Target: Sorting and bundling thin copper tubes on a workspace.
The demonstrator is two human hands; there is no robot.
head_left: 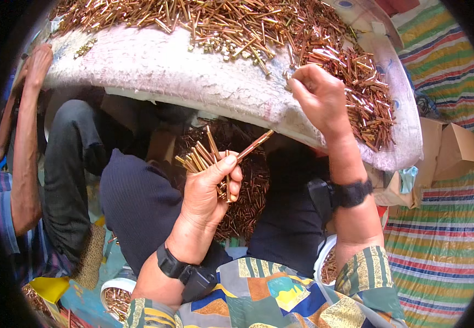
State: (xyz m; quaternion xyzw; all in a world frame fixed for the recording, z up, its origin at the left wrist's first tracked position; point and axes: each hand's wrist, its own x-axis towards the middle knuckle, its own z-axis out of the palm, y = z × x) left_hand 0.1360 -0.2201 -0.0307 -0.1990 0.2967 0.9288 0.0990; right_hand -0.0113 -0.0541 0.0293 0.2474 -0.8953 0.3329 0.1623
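My left hand (210, 185) is closed around a bundle of thin copper-coloured metal rods (197, 157). They fan out past the thumb, and one points up to the right. At least one rod seems to have a wider end. Over the table's near right part, my right hand (320, 93) is raised with thumb and fingers pinched together. Something small and shiny shows by its fingertips, too small to name. Beyond it lies a large heap of similar rods (231, 22), with small brass-coloured nut-like pieces (223, 48) along its near edge.
The pale, worn tabletop (155, 63) curves across the top. Between my knees, more rods (250, 202) fill a dark container. White buckets (118, 290) with rods stand low beside me. At left, another person's arm (26, 158) rests on the table edge. A cardboard box (458, 150) sits at right on striped sheeting (444, 235).
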